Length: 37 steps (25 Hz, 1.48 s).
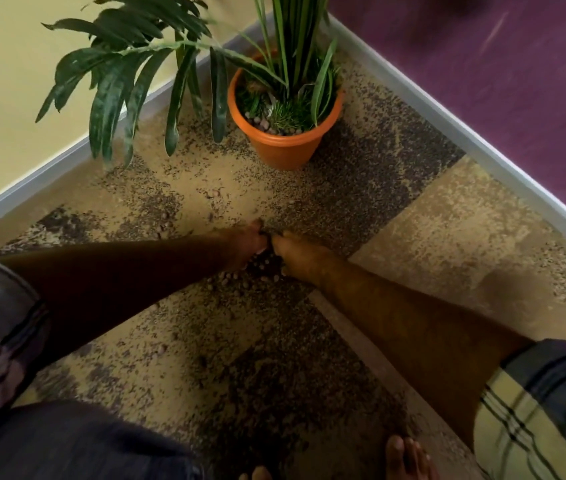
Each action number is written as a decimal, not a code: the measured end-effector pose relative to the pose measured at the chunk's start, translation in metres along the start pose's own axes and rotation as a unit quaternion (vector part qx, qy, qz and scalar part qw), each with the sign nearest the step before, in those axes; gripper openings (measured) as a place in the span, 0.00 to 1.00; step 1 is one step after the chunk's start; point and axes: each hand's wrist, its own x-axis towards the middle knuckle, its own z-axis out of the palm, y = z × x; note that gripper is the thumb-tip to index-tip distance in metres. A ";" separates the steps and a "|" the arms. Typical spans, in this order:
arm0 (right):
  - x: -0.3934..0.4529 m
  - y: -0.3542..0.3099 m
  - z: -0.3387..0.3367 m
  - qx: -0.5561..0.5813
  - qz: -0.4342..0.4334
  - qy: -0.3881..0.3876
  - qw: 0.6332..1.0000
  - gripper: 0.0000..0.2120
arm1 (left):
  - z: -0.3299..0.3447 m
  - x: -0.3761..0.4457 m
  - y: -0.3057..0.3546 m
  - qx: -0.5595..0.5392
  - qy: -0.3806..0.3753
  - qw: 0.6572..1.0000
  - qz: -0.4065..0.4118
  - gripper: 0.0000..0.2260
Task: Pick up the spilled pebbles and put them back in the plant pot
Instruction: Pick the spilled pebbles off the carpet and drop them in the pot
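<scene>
An orange plant pot (286,147) with green plants and a few pinkish pebbles (262,123) inside stands on the carpet in the room's corner. Spilled brownish pebbles (236,280) lie scattered on the carpet below it. My left hand (248,245) and my right hand (297,254) rest side by side on the carpet, cupped around a small heap of pebbles (264,261) between them. The palms are hidden, so I cannot see whether either hand grips any pebbles. A few more pebbles (162,230) lie to the left.
Long dark green leaves (129,84) hang over the carpet left of the pot. A grey skirting (447,123) runs along the yellow and purple walls. My knees and bare toes (404,455) are at the bottom of the view.
</scene>
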 end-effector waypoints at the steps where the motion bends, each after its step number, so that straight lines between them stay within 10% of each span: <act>1: -0.001 -0.003 0.001 -0.003 0.001 0.013 1.000 0.28 | 0.001 -0.001 0.001 -0.002 -0.001 1.000 -0.002 0.22; 15: 0.014 -0.016 -0.006 0.056 0.065 0.009 0.996 0.10 | 0.014 0.000 -0.007 -0.053 -0.012 0.999 -0.003 0.09; 19: 0.016 -0.004 -0.018 0.353 0.068 0.041 0.932 0.07 | -0.006 -0.003 -0.016 -0.131 0.032 0.991 -0.004 0.08; 23: 0.020 0.005 -0.059 0.473 0.079 0.092 0.872 0.07 | -0.060 -0.015 -0.044 -0.321 0.174 0.931 -0.017 0.09; 30: -0.001 -0.011 -0.159 0.326 -0.047 0.045 0.943 0.11 | -0.121 -0.019 -0.056 -0.510 0.439 0.740 -0.022 0.09; 32: -0.007 -0.019 -0.175 0.332 -0.061 0.029 0.941 0.12 | -0.132 -0.013 -0.058 -0.462 0.489 0.739 -0.030 0.08; 37: 0.003 -0.025 -0.183 0.327 -0.005 0.263 0.908 0.12 | -0.145 0.012 -0.065 -0.431 0.513 0.741 -0.034 0.11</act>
